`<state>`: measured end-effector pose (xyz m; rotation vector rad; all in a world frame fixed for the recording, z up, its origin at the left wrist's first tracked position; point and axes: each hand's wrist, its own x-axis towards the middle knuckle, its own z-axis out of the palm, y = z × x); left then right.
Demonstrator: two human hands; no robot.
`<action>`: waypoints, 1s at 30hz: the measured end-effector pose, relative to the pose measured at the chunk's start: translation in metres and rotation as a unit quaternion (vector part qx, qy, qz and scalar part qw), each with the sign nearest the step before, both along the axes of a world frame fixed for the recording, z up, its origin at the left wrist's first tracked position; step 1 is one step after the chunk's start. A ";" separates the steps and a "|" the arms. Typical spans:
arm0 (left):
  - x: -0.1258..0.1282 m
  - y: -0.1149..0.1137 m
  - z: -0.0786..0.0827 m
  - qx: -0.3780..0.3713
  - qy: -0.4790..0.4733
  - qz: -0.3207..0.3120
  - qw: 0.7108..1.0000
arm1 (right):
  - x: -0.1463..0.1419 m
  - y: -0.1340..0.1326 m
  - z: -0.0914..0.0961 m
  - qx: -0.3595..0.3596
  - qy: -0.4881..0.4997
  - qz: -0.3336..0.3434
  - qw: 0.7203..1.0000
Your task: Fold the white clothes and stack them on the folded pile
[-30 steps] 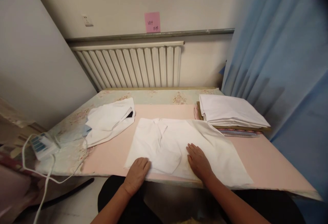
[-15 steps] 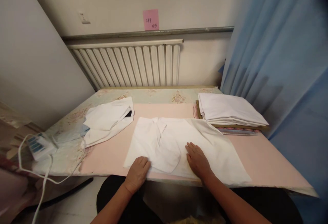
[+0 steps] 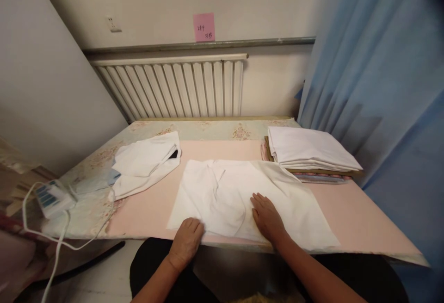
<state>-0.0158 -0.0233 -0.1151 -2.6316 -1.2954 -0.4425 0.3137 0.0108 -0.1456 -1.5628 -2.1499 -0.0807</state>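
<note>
A white cloth [image 3: 227, 201] lies spread along the front of the table, with a fold and some wrinkles left of its middle. My right hand [image 3: 267, 217] rests palm down on it, fingers stretched towards the left. At the cloth's near left edge is my left hand [image 3: 187, 238], its fingers curled closed over the edge of the fabric; the fingertips are hidden. To the left lies a loosely heaped white cloth [image 3: 147, 162], with a dark patch showing at its side.
A stack of folded white fabric [image 3: 312, 148] sits on coloured folded cloths [image 3: 322, 176] at right. Pink sheeting [image 3: 374, 229] covers the table front. A white power strip [image 3: 55, 199] with cables is at left, a radiator [image 3: 180, 85] behind, a blue curtain [image 3: 381, 85] at right.
My left hand has shifted slightly towards me, and the folded part of the cloth near it has slid a little the same way. My right hand stays in place.
</note>
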 end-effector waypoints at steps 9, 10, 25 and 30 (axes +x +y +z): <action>0.011 0.041 0.009 0.041 -0.129 0.121 0.983 | 0.001 0.001 -0.003 0.007 0.011 -0.001 1.000; 0.014 0.049 0.005 0.043 -0.123 0.143 0.981 | 0.001 0.001 -0.004 0.003 0.010 -0.002 1.000; 0.027 0.058 -0.023 -0.024 -0.034 0.249 0.968 | -0.065 0.070 0.030 -0.076 0.104 0.009 0.992; 0.028 0.057 -0.019 -0.028 -0.037 0.252 0.967 | -0.083 0.077 0.029 -0.109 0.114 0.011 0.987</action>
